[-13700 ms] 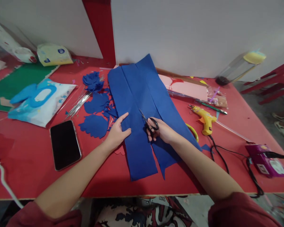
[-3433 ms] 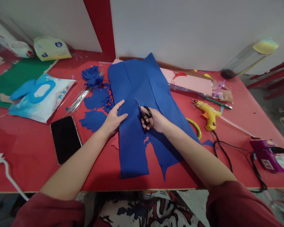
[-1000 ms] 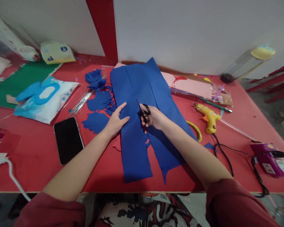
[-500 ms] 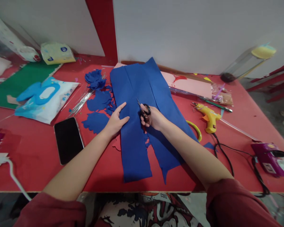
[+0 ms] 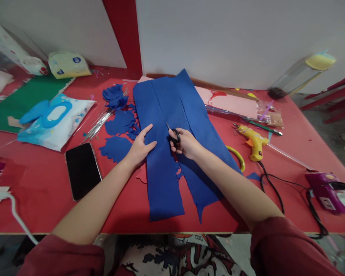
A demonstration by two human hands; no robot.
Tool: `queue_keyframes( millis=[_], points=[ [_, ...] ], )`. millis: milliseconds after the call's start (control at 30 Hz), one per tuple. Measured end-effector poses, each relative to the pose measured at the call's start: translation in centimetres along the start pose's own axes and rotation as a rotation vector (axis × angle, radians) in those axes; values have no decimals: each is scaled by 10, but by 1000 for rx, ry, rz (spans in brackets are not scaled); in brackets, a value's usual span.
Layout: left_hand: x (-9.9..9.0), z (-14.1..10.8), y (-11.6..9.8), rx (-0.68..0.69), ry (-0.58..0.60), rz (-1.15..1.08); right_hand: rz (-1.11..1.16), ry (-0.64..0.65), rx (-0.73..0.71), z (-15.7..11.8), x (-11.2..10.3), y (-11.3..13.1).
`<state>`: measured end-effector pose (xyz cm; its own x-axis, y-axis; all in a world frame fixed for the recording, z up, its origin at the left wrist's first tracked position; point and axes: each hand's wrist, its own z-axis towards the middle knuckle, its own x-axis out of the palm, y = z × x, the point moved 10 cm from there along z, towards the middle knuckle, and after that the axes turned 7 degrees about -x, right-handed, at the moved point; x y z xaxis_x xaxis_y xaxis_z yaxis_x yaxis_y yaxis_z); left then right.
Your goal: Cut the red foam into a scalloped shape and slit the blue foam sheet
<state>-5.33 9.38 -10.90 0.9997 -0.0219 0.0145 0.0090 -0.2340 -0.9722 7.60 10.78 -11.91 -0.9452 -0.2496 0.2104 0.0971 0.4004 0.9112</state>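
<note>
A large blue sheet (image 5: 164, 180) lies in the middle of the red table, with a slit running up from its near edge between two strips. My right hand (image 5: 186, 143) is closed around the handles of black scissors (image 5: 175, 137), whose tips point up and left at the top of the slit. Resting on the sheet's left edge, my left hand (image 5: 141, 147) has its thumb and forefinger spread. Left of the sheet are cut blue pieces (image 5: 116, 148) and a ruffled blue bundle (image 5: 115, 96) beside thin wires (image 5: 99, 124).
A phone (image 5: 82, 171) and a wipes pack (image 5: 56, 120) lie at left. On the right are a yellow glue gun (image 5: 255, 143), a yellow ring (image 5: 238, 158) and a purple box with cords (image 5: 329, 191). Pink paper (image 5: 232, 103) lies behind.
The scissors' handles have come closer together in my right hand, and the blades look more closed. My left hand has stayed in place on the sheet.
</note>
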Motion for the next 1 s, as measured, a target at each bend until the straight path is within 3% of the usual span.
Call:
queue_keyframes(
  millis=[600,1000],
  points=[
    [-1,3,3,22,2,-37,-155,64,176,8,5,7],
    [-3,1,0,27,-14,-17,-36,64,139,7,4,0]
  ],
)
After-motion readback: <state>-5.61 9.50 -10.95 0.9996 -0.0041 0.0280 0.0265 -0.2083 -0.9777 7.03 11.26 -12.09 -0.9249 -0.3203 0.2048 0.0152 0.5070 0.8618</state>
